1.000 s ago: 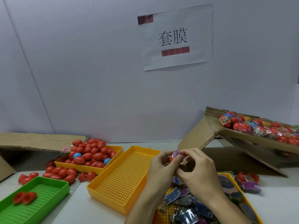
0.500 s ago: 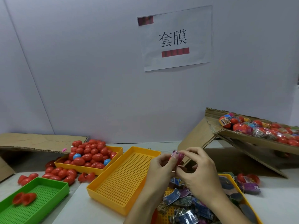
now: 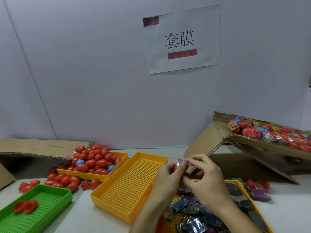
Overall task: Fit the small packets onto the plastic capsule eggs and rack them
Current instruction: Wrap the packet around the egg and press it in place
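In the head view, a red capsule egg [image 3: 175, 167] is held above the table [image 3: 286, 209], between the two hands and over the near end of the empty yellow tray [image 3: 129, 187]. A small purple packet [image 3: 180, 160] is seen at the egg's top, partly drawn over it; how far it has been pulled on cannot be told, since the fingers cover most of it.

The egg is judged to be light, hard and smooth, so it is likely to slip if pinched at its rounded ends; it is best taken around its widest part. The packet is judged to be thin, soft film that crumples and may tear, and is best worked by its open rim with fingertips.

The left hand [image 3: 168, 175] is curled around the egg, with the thumb laid across the packet's edge. The right hand [image 3: 207, 180] has its fingers bent inward, and its fingertips [image 3: 190, 161] pinch the packet at the egg's top. Neither grip is slack.

Loose packets [image 3: 193, 214] lie heaped in the yellow tray under the wrists. Bare eggs [image 3: 94, 160] fill a further yellow tray at the left, and wrapped eggs [image 3: 269, 135] rest on the tilted cardboard rack [image 3: 269, 148] at the right, where this one is presumably bound.
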Motion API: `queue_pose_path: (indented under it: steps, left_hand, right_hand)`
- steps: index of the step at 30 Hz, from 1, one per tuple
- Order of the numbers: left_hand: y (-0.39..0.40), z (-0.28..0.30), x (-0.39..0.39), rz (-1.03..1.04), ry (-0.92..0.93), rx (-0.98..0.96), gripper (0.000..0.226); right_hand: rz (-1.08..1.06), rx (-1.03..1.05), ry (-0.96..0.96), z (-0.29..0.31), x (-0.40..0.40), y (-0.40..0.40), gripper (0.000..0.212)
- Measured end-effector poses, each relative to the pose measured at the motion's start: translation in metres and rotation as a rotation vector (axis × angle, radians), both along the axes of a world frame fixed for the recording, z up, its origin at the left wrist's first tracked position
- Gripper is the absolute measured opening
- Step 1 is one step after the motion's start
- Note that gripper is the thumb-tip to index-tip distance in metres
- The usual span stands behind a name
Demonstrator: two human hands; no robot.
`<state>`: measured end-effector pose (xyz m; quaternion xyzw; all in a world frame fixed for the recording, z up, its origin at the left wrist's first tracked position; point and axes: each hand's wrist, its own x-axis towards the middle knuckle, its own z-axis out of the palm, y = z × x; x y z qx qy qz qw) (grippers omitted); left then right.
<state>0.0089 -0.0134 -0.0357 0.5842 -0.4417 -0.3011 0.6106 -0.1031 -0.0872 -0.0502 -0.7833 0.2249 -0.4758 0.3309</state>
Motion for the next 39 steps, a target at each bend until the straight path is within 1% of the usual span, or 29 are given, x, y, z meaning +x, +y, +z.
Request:
queue_pose_path:
  steps: [3, 6, 10, 13, 19, 23, 27, 30, 35, 39]
  left_hand:
    - [0.0016, 0.0017, -0.0002, -0.019, -0.062, 0.042, 0.026]
    - [0.0029, 0.0032, 0.0013, -0.035, -0.06, 0.071, 0.028]
    - [0.0034, 0.0031, 0.001, -0.054, 0.082, 0.052, 0.034]
    - [0.0028, 0.0018, -0.0005, -0.071, 0.138, 0.046, 0.034]
    - [0.0022, 0.0016, 0.0006, -0.091, 0.158, 0.062, 0.037]
    - [0.0013, 0.0008, 0.0018, -0.074, 0.171, 0.03, 0.035]
    - [-0.0013, 0.0012, 0.0004, -0.037, 0.297, -0.026, 0.037]
    - [-0.0036, -0.0014, -0.0017, -0.037, 0.359, -0.051, 0.039]
    - [-0.0052, -0.0014, -0.0072, -0.025, 0.401, -0.068, 0.048]
    - [-0.0053, -0.0001, -0.0074, 0.01, 0.412, -0.049, 0.041]
  right_hand:
    - [-0.02, -0.018, 0.034, -0.001, -0.0003, -0.0015, 0.041]
    - [-0.016, -0.017, 0.035, -0.0012, -0.0006, -0.0019, 0.042]
    - [-0.026, 0.007, 0.013, 0.0001, -0.0002, -0.0011, 0.04]
    - [-0.029, 0.024, 0.003, 0.001, -0.0001, -0.001, 0.039]
    - [-0.057, 0.009, -0.002, 0.0008, -0.0004, -0.0026, 0.038]
    - [-0.053, 0.014, -0.009, 0.0002, 0.0003, -0.0015, 0.038]
    - [-0.007, 0.046, 0.01, 0.0024, -0.0003, 0.0, 0.038]
    - [-0.018, 0.048, 0.021, 0.002, 0.0002, 0.0007, 0.04]
    - [-0.047, 0.044, 0.004, 0.0005, 0.0017, -0.0002, 0.04]
    - [-0.041, 0.05, 0.017, 0.0012, 0.0015, 0.0006, 0.04]
